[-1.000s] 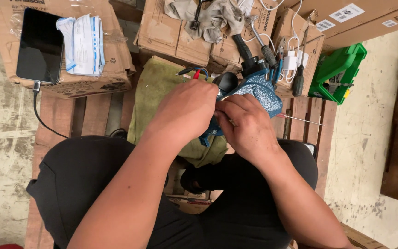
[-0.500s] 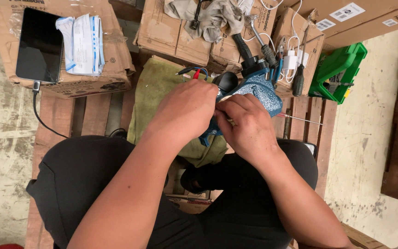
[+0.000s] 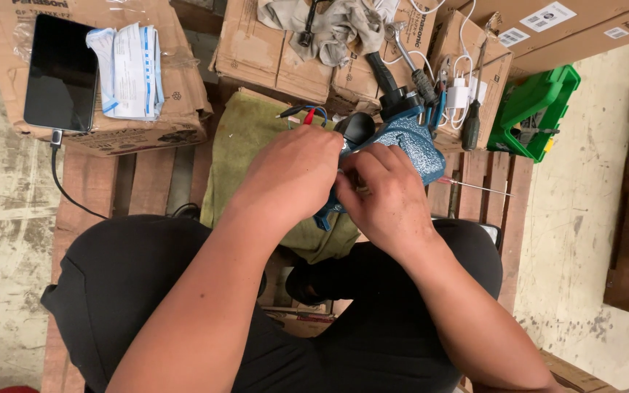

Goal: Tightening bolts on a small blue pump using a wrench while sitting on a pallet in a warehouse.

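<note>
Left hand [image 3: 293,171] and right hand [image 3: 387,193] close together on a blue metal tool [image 3: 409,138], green cloth [image 3: 245,138] under them, black tablet [image 3: 61,73] on a cardboard box [image 3: 183,102] at ten o'clock, green bin [image 3: 536,109] at two o'clock

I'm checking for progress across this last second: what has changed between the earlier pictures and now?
Nothing has visibly changed. The left hand and right hand stay closed together on the blue power tool over the green cloth, and the phone lies where it did on the cardboard box.
</note>
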